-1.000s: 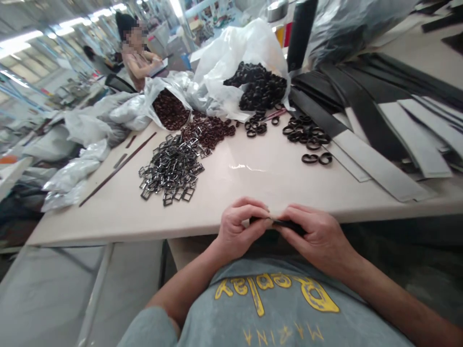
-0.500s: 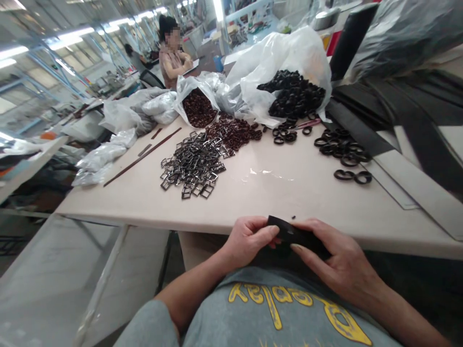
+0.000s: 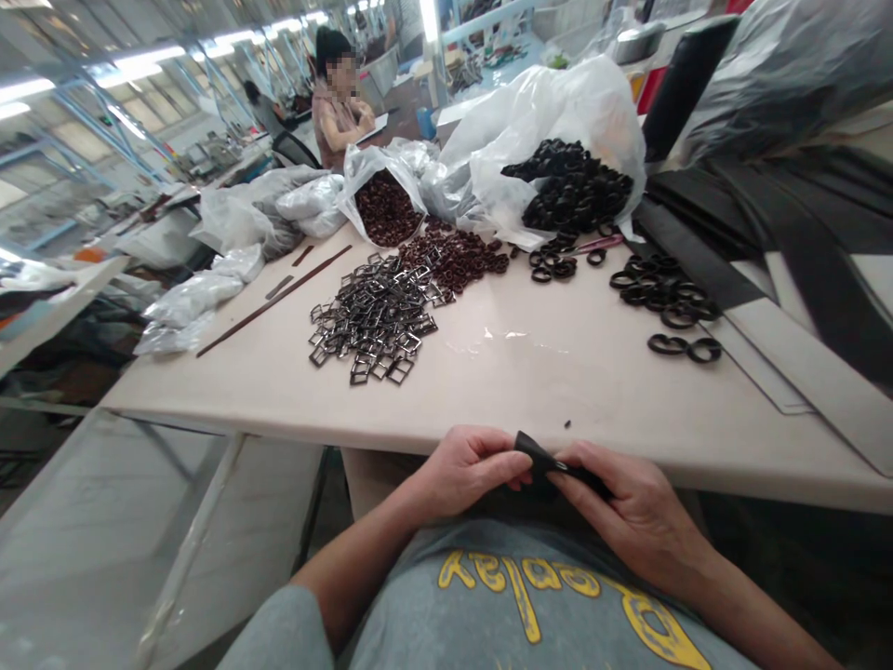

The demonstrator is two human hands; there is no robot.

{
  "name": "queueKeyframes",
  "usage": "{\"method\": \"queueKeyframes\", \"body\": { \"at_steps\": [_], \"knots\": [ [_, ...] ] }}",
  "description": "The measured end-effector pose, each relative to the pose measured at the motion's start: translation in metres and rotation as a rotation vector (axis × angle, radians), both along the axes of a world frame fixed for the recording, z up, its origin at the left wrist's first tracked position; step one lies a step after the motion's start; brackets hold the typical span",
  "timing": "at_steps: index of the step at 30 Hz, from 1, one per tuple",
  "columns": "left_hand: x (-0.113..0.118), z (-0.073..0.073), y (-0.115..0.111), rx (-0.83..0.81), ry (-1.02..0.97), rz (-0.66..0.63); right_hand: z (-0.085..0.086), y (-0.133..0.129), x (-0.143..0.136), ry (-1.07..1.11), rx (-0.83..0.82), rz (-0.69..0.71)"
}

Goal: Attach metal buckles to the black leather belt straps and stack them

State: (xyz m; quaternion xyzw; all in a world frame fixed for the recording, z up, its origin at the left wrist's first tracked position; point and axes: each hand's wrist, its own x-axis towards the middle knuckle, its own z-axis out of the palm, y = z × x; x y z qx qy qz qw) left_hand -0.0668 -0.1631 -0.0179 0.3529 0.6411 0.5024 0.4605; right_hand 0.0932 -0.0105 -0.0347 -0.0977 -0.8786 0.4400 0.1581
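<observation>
A black leather strap [image 3: 536, 456] is held between my hands at the table's near edge, bent or folded, with a small slot showing in it. My left hand [image 3: 469, 468] pinches its left end between thumb and fingers. My right hand [image 3: 632, 493] grips it farther right, thumb below and fingers above. The strap's lower part is hidden by my hands and the dark space below. Beyond, a heap of metal buckles [image 3: 373, 316] lies on the table [image 3: 516, 391]. A tiny dark bit [image 3: 567, 424] rests just past my right fingers.
Brown loops [image 3: 464, 261] spill from a plastic bag behind the buckles. Black loops [image 3: 659, 288] lie at right, below a bag of more black loops [image 3: 579, 191]. Long black straps [image 3: 823, 261] cover the right side. A seated person [image 3: 339, 102] is at the back.
My right hand has folded or twisted the strap, which now shows a narrower, bent shape. Both hands have dropped slightly toward me, and my right hand has shifted a little left.
</observation>
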Motion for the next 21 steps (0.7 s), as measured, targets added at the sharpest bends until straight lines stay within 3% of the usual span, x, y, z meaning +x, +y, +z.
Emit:
{"method": "queueKeyframes", "body": {
  "at_steps": [2, 6, 9, 14, 18, 21],
  "knots": [
    [-0.02, 0.004, -0.013, -0.013, 0.299, 0.055, -0.001, 0.005, 0.003, 0.0, 0.029, -0.05],
    [-0.075, 0.004, -0.045, -0.063, 0.938, 0.36, -0.006, 0.02, 0.012, 0.001, 0.05, -0.162],
    [-0.11, 0.0, -0.059, -0.216, 1.216, 0.387, -0.009, 0.03, 0.014, 0.017, 0.062, -0.222],
    [-0.131, -0.001, -0.059, -0.315, 1.407, 0.152, -0.009, 0.032, 0.013, 0.01, 0.055, -0.254],
    [-0.136, 0.005, -0.056, -0.276, 1.477, 0.137, -0.005, 0.033, 0.018, -0.02, 0.008, -0.284],
    [-0.14, 0.01, -0.038, -0.162, 1.402, 0.127, -0.002, 0.04, 0.025, -0.006, -0.042, -0.335]
  ]
}}
